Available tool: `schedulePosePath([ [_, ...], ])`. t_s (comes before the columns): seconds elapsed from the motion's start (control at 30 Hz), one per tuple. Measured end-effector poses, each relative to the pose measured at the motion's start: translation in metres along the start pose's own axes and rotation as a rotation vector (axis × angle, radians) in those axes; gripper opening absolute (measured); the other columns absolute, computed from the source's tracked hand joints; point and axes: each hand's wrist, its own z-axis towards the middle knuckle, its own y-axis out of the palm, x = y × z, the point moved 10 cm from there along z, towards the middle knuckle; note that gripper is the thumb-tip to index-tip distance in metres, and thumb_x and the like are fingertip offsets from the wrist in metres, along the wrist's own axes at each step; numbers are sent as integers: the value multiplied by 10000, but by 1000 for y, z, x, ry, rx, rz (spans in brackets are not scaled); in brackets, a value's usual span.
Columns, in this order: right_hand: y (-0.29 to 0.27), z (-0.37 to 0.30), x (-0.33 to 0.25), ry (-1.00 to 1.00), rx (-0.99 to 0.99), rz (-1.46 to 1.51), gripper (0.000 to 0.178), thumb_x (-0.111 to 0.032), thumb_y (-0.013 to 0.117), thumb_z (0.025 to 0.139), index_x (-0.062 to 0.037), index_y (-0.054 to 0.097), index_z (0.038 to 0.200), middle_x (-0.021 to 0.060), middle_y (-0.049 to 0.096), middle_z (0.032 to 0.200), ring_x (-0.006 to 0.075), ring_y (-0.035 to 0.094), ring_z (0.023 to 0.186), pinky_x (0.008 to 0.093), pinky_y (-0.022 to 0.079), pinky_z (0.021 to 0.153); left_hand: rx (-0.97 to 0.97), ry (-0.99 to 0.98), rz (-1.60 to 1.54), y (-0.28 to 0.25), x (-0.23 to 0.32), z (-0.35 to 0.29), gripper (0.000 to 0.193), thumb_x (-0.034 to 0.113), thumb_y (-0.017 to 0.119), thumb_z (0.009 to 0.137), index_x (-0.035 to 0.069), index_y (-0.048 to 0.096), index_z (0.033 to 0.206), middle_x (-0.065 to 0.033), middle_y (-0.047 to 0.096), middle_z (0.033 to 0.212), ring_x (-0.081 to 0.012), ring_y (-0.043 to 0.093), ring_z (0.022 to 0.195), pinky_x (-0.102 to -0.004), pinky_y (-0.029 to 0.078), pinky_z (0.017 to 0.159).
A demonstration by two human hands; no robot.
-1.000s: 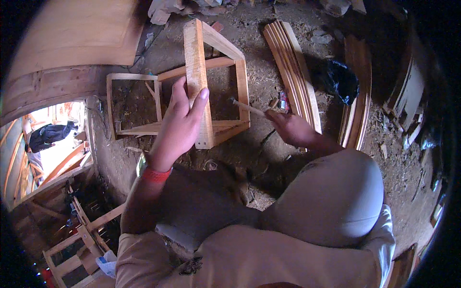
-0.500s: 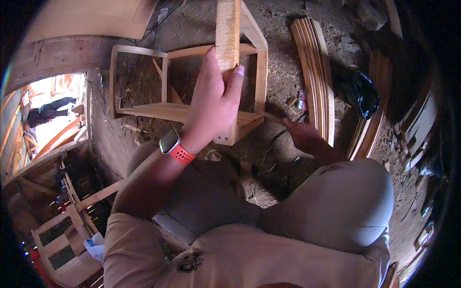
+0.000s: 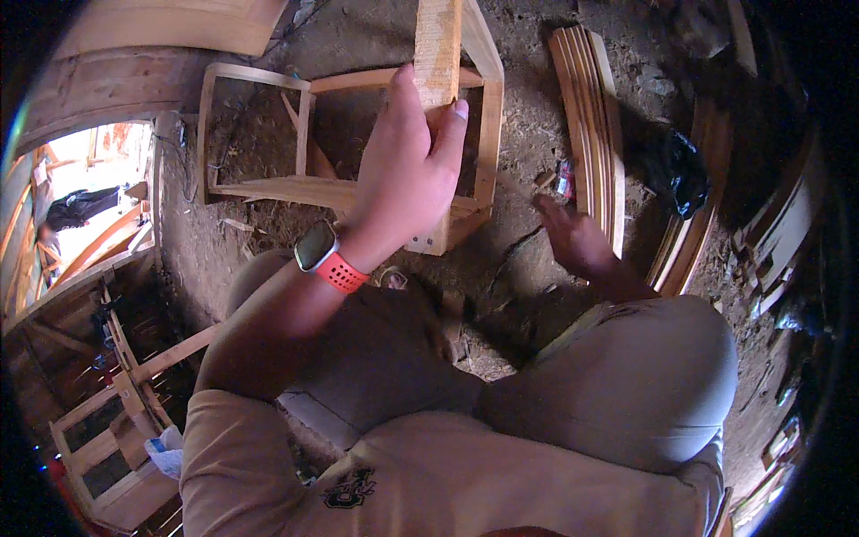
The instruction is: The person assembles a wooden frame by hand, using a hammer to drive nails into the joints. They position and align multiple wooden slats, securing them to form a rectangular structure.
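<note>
My left hand [image 3: 407,166] is wrapped round an upright wooden post [image 3: 438,45] that rises toward me, its thumb along the right side. The post belongs to a pale wooden frame [image 3: 489,134] standing on the dirt floor, with open rectangular sides. Two small dark holes or nail heads show near the post's lower end, below the hand. To the right of the frame and apart from it, my right hand [image 3: 580,240] is closed and somewhat blurred. What it holds cannot be made out now.
A bundle of thin wooden strips [image 3: 591,134] lies right of the frame, with a black plastic bag [image 3: 682,174] beyond it. More boards [image 3: 684,255] lie farther right. At left are a bright opening [image 3: 89,210] and another wooden frame [image 3: 112,447]. My bent knees [image 3: 635,376] flank the near floor.
My right hand has moved slightly up and right, away from the frame; the thin stick-like thing seen reaching from it is no longer visible. My left hand keeps its hold on the post.
</note>
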Motion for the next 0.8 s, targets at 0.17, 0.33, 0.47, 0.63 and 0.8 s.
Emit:
schedulePosePath([
  [0.17,7,-3,21,72,-42,1,485,-123,491,1002,-99,412,1480,266,694,981,423,696,778,523,564,635,-18,1,13,-3,-1,2,436,226,571,1034,-68,435,1326,-243,660,1042,-348,665,937,-430,506,841],
  [0.33,27,4,22,80,-325,-209,500,-192,471,1022,-125,386,1510,265,690,980,437,691,822,540,566,736,-31,-47,20,1,-4,0,485,244,579,1031,-76,415,1356,-249,656,1062,-346,671,955,-429,509,842],
  [0.47,-35,11,-20,-56,51,25,517,-146,485,1002,-110,388,1508,218,703,933,417,687,733,516,564,633,-52,-67,-31,-1,-4,1,533,255,583,1028,-92,391,1385,-271,646,1121,-373,658,1048,-443,491,911],
  [0.63,39,-1,35,-52,-273,-389,487,-191,551,995,-158,457,1472,212,688,840,407,689,703,512,560,584,16,-2,-29,0,1,2,493,239,581,1027,-79,413,1365,-269,643,1151,-386,647,1082,-440,485,939],
  [0.8,-28,13,-8,-31,14,-136,662,-47,538,895,-106,373,1533,210,703,952,375,700,715,503,571,582,-61,-30,-106,1,-1,4,558,252,566,1021,-110,358,1391,-336,582,1233,-464,594,1148,-486,469,979],
])
